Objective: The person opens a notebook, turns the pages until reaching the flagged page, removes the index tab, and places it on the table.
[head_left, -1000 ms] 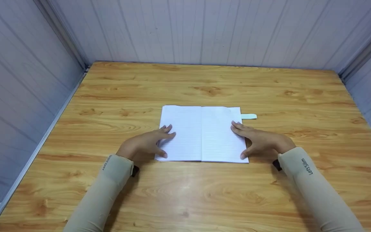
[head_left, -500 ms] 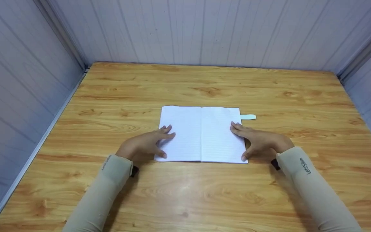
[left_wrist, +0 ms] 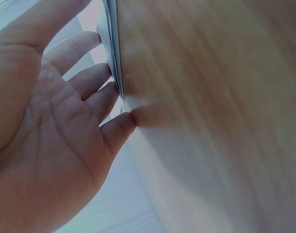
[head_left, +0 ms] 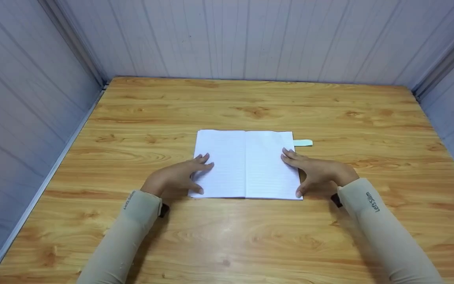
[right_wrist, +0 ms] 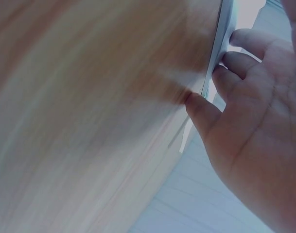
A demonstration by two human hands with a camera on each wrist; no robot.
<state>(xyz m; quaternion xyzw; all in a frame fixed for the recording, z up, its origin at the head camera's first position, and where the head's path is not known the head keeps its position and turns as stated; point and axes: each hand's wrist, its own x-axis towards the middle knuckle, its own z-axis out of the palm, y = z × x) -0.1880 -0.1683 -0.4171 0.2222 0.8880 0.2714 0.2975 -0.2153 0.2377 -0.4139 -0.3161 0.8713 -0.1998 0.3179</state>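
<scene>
An open notebook (head_left: 246, 173) with faintly lined white pages lies flat on the wooden table (head_left: 227, 244). A pale mint strap (head_left: 303, 142) sticks out past its right edge near the top. My left hand (head_left: 177, 175) rests on the left page's outer edge, fingers spread and thumb near the lower corner. On the opposite side, my right hand (head_left: 317, 171) touches the right page the same way, thumb by the bottom right corner. Each wrist view shows the fingertips on the notebook's edge (left_wrist: 114, 53) and the little finger (right_wrist: 201, 111) down at the tabletop.
White panelled walls (head_left: 227, 39) stand behind the table and along its left and right sides. Both forearms wear light grey-beige sleeves (head_left: 126, 232) with printed lettering, and a dark band (head_left: 164, 210) shows at the left cuff.
Both hands keep their places on the notebook. The whole view shifts very slightly; nothing is picked up or let go.
</scene>
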